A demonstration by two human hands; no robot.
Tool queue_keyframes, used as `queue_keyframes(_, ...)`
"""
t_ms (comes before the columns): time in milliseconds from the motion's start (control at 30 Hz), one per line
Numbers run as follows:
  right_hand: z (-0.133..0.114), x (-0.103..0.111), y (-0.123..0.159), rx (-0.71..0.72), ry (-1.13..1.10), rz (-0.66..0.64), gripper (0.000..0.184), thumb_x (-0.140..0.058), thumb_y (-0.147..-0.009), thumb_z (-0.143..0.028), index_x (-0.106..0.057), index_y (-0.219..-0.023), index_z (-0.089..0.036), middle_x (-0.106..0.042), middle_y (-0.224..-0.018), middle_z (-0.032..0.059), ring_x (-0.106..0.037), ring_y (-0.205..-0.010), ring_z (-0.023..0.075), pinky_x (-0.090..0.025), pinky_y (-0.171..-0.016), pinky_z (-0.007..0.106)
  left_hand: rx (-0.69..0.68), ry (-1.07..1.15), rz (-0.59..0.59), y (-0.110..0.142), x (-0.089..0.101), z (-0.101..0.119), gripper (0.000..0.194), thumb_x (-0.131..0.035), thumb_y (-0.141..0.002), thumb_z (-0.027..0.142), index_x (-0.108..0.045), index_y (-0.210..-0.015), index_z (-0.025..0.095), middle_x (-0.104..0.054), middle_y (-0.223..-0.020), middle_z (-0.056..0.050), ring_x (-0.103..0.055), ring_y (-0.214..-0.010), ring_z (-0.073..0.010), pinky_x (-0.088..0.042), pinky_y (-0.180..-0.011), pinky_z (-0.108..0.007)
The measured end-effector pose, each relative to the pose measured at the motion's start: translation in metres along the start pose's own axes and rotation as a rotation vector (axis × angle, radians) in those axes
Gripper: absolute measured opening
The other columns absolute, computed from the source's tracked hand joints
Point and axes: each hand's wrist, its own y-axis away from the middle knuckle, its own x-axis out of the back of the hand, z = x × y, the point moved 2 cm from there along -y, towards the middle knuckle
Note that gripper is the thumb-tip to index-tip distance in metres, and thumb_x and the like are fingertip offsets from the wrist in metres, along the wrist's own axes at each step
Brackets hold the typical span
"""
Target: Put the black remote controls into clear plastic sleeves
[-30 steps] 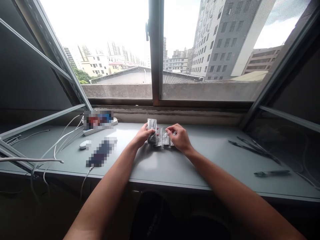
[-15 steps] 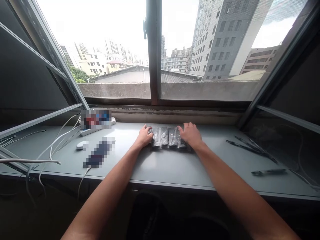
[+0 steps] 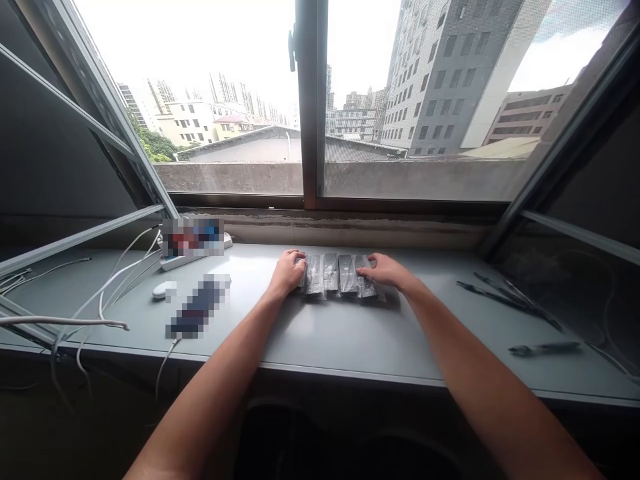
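Several dark flat rectangular pieces in clear plastic bags [image 3: 331, 275] lie side by side in a row on the grey-white tabletop [image 3: 340, 340]. My left hand [image 3: 289, 272] is curled round the row's left end, on the leftmost bagged piece, which its fingers partly cover. At the opposite end, my right hand [image 3: 387, 271] grips the rightmost bagged piece [image 3: 367, 283] between thumb and fingers. The bags touch or nearly touch one another. What exactly is inside them cannot be made out.
To the left are a blurred-out phone-like object [image 3: 195, 310] on a cable, a white mouse-like item [image 3: 163, 290], a white power strip [image 3: 227, 240] and loose white cables [image 3: 113, 280]. Pens [image 3: 545, 349] and dark thin tools [image 3: 500, 297] lie right. Metal frame bars [image 3: 80, 240] flank the table.
My right hand has turned and drawn slightly right, its fingers now closed at the rightmost bagged piece. My left hand stays at the left end. The view has shifted slightly.
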Motion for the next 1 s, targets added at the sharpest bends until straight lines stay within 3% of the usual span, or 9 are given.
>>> queue_keyframes(67,-0.003,-0.001,0.002,0.013,0.014,-0.016,0.06,-0.092,-0.084,-0.039,-0.071,-0.132,-0.01,-0.081,-0.115,0.0187,-0.078,-0.1,0.0319,-0.056,-0.087,0.036,-0.004,0.0,-0.001,0.0,0.0,0.001,0.03,-0.054,-0.098,0.025,-0.081,-0.109,0.018,-0.073,-0.131,-0.016,-0.065,-0.133,-0.0315,-0.044,-0.125,-0.046)
queue_keyframes(233,-0.003,0.002,0.002,-0.017,-0.066,0.003,0.018,-0.085,-0.087,-0.031,-0.078,-0.09,-0.015,-0.08,-0.086,0.0117,-0.075,-0.081,0.0272,-0.052,-0.07,0.031,0.004,-0.02,0.007,0.003,-0.001,0.0,0.03,-0.052,-0.102,0.026,-0.081,-0.108,0.019,-0.075,-0.127,-0.015,-0.068,-0.126,-0.0299,-0.049,-0.119,-0.043)
queue_keyframes(367,-0.001,0.012,0.0,0.017,-0.149,0.212,0.022,-0.07,-0.099,-0.038,-0.075,-0.102,-0.017,-0.081,-0.102,0.0133,-0.075,-0.091,0.027,-0.054,-0.074,0.032,-0.073,-0.104,0.11,0.007,0.0,0.008,0.03,-0.053,-0.103,0.03,-0.08,-0.11,0.02,-0.073,-0.133,-0.016,-0.066,-0.13,-0.0331,-0.047,-0.119,-0.049)
queue_keyframes(467,-0.009,0.01,0.005,0.154,-0.446,0.279,0.026,-0.069,-0.1,-0.045,-0.069,-0.1,-0.019,-0.079,-0.097,0.0111,-0.076,-0.087,0.0258,-0.058,-0.074,0.032,-0.193,-0.06,0.12,0.013,0.006,0.022,0.034,-0.051,-0.106,0.037,-0.079,-0.114,0.02,-0.078,-0.124,-0.013,-0.068,-0.123,-0.0324,-0.049,-0.114,-0.047)
queue_keyframes(567,-0.024,-0.007,0.016,0.214,-0.864,-0.048,0.03,-0.066,-0.102,-0.051,-0.057,-0.111,-0.024,-0.077,-0.087,0.0052,-0.076,-0.071,0.0243,-0.063,-0.065,0.036,-0.25,0.077,-0.002,0.019,0.012,0.038,0.045,-0.046,-0.11,0.05,-0.082,-0.11,0.023,-0.082,-0.112,-0.008,-0.073,-0.111,-0.0291,-0.053,-0.104,-0.041)
queue_keyframes(700,-0.046,-0.033,0.04,0.294,-0.916,-0.421,0.039,-0.066,-0.101,-0.062,-0.051,-0.113,-0.027,-0.075,-0.079,0.0006,-0.074,-0.054,0.0237,-0.061,-0.048,0.034,-0.245,0.294,-0.168,0.022,0.015,0.047,0.056,-0.046,-0.108,0.065,-0.085,-0.102,0.024,-0.084,-0.107,-0.005,-0.075,-0.106,-0.0272,-0.054,-0.098,-0.034)
queue_keyframes(833,-0.061,-0.049,0.059,0.354,-0.831,-0.577,0.048,-0.066,-0.101,-0.066,-0.051,-0.125,-0.027,-0.077,-0.081,0.0025,-0.075,-0.056,0.0243,-0.06,-0.047,0.032,-0.165,0.482,-0.215,0.018,0.015,0.042,0.055,-0.061,-0.1,0.068,-0.083,-0.087,0.019,-0.081,-0.087,-0.006,-0.073,-0.086,-0.0248,-0.054,-0.083,-0.031)
queue_keyframes(1000,-0.072,-0.047,0.068,0.414,-0.889,-0.604,0.056,-0.084,-0.092,-0.055,-0.054,-0.129,-0.025,-0.075,-0.086,0.002,-0.073,-0.064,0.0207,-0.06,-0.049,0.029,-0.049,0.615,-0.094,0.011,0.02,0.033,0.053,-0.072,-0.092,0.068,-0.083,-0.087,0.017,-0.078,-0.083,-0.006,-0.069,-0.08,-0.0216,-0.054,-0.08,-0.03)
